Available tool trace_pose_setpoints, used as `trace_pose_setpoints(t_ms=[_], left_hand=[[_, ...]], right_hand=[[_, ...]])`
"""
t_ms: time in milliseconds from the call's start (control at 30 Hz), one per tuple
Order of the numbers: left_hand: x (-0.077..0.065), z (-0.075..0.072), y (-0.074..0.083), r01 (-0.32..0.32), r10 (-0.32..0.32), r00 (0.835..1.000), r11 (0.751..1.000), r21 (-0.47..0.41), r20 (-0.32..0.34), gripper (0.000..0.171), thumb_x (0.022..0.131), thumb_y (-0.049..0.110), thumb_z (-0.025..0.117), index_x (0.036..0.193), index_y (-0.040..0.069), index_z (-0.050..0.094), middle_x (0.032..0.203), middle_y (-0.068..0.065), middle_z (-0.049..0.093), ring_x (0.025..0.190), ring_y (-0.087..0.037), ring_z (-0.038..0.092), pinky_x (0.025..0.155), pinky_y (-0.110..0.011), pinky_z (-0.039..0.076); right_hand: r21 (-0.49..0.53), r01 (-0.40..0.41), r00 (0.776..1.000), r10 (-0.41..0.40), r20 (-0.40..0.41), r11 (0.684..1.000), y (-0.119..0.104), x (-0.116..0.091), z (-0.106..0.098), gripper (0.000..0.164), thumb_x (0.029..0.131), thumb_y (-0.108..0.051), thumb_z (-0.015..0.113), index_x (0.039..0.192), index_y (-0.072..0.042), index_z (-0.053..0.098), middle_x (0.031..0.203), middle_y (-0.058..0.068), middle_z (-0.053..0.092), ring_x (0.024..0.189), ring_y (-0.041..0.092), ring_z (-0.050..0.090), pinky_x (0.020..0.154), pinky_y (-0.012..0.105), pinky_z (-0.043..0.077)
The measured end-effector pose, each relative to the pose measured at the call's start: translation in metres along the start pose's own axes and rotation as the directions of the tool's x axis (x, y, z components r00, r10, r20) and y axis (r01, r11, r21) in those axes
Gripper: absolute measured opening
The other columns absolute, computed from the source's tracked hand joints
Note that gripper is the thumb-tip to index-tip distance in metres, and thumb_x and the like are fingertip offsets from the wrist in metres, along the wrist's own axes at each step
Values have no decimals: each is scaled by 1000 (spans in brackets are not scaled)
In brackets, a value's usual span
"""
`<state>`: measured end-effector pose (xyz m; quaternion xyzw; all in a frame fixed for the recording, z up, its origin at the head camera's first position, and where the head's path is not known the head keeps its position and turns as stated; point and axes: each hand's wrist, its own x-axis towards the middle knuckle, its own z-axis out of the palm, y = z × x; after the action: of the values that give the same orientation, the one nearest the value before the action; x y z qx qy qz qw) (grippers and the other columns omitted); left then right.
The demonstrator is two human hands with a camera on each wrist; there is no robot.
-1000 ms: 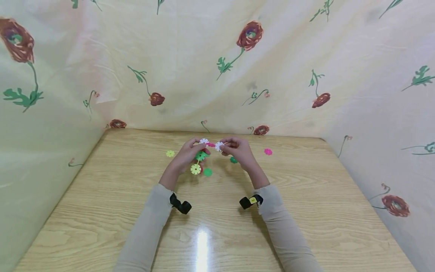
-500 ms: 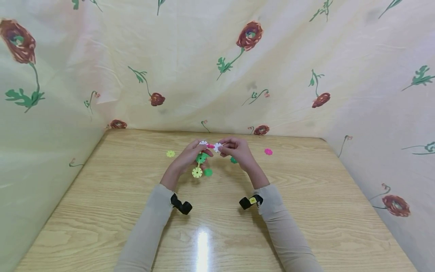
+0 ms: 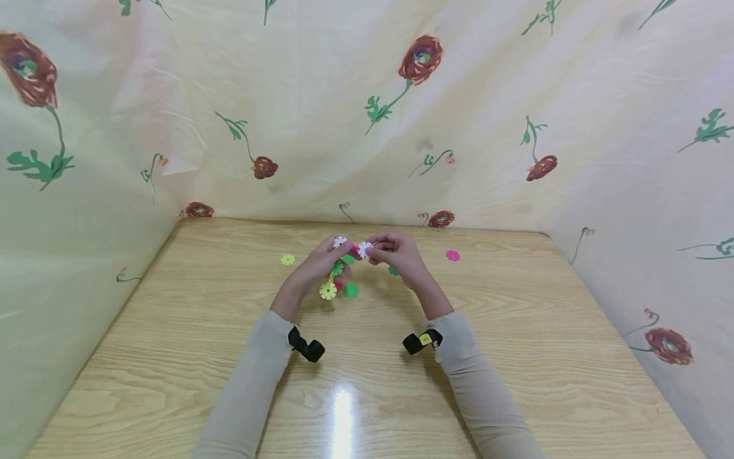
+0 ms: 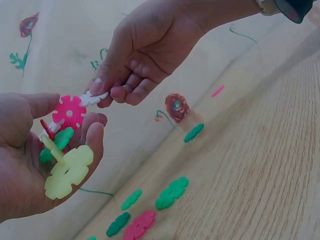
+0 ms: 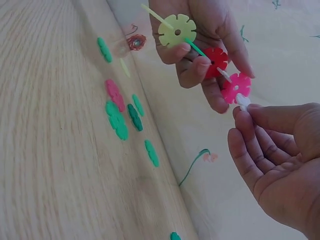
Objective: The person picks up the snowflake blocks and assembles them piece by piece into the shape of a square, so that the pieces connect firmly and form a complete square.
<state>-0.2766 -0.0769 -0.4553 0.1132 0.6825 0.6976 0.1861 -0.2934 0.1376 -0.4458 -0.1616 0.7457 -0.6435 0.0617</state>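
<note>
My left hand (image 3: 311, 266) holds a chain of slotted flower-shaped plastic discs. Palest of these is a yellow disc (image 4: 69, 172) at the lower end; green discs (image 4: 61, 142), a red disc (image 5: 216, 62) and a white one link up from it. At the chain's upper end, a pink disc (image 4: 70, 112) sits by the left thumb. Between thumb and forefinger, my right hand (image 3: 402, 258) pinches another white disc (image 5: 243, 101). Its edge meets the pink disc's rim; how deep the slots sit in each other I cannot tell.
Loose flower discs lie on the wooden table (image 3: 493, 306): a yellow one (image 3: 287, 259) left of the hands, a pink one (image 3: 453, 255) to the right, several green ones such as this light green disc (image 3: 351, 291). Flower-printed cloth (image 3: 321, 127) stands behind and at both sides.
The white disc in my right hand has moved slightly left, closer to the pink disc. The hanging yellow and green discs have shifted a little; both hands keep their grip.
</note>
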Motion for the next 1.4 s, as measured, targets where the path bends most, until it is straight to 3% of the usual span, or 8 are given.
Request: trace_pose_setpoints(t_ms=[133, 233, 367, 567, 800, 1100, 1400], left_hand=[[0, 1, 1, -22, 23, 1000, 999, 24, -17, 39, 111, 38, 41, 132, 6, 44, 131, -20, 48, 80, -15, 58, 66, -24, 55], [0, 2, 1, -27, 28, 999, 999, 26, -27, 38, 111, 37, 41, 132, 6, 43, 126, -16, 50, 78, -14, 58, 66, -23, 54], [1, 4, 2, -18, 19, 999, 1000, 15, -34, 36, 111, 36, 40, 131, 7, 43, 111, -10, 53, 74, -13, 56, 61, -23, 54], [1, 6, 2, -24, 23, 999, 1000, -6, -38, 34, 111, 38, 39, 128, 9, 42, 100, -13, 53, 70, -14, 53, 58, -24, 51], [2, 8, 1, -33, 32, 999, 999, -36, -23, 32, 111, 39, 40, 125, 11, 43, 85, -8, 51, 61, -15, 48, 54, -25, 45], [2, 6, 1, -44, 44, 999, 999, -4, -10, 34, 110, 39, 41, 127, 9, 42, 108, -11, 53, 72, -15, 52, 61, -25, 51], [1, 5, -1, -30, 30, 1000, 1000, 3, -3, 35, 110, 40, 42, 127, 10, 43, 107, -12, 53, 74, -16, 53, 63, -26, 52]], right_hand=[[2, 11, 1000, -11, -7, 1000, -1, -1, 1, 26, 94, 0, 70, 117, 11, 65, 82, -3, 72, 71, 9, 70, 81, 39, 62], [2, 25, 1000, -25, -17, 1000, -2, -2, 2, 26, 94, -1, 70, 117, 11, 65, 83, -2, 72, 72, 9, 71, 84, 45, 62], [6, 39, 999, -39, -32, 999, -2, -3, 3, 26, 94, -1, 70, 116, 11, 66, 85, -1, 72, 73, 8, 71, 82, 40, 62], [22, 69, 996, -68, -51, 997, -1, -2, 5, 23, 94, 2, 70, 114, 13, 65, 83, -3, 71, 72, 7, 70, 73, 24, 61], [20, 85, 995, -83, -63, 996, -2, -2, 5, 23, 93, 2, 70, 113, 13, 65, 83, -2, 71, 72, 7, 69, 71, 22, 60], [24, 96, 994, -95, -45, 995, -2, -1, 5, 23, 92, 4, 70, 112, 14, 66, 85, 2, 71, 72, 8, 69, 71, 23, 61], [25, 91, 995, -91, -36, 995, -3, -2, 4, 23, 92, 4, 70, 112, 15, 66, 86, 3, 72, 72, 9, 69, 70, 22, 60]])
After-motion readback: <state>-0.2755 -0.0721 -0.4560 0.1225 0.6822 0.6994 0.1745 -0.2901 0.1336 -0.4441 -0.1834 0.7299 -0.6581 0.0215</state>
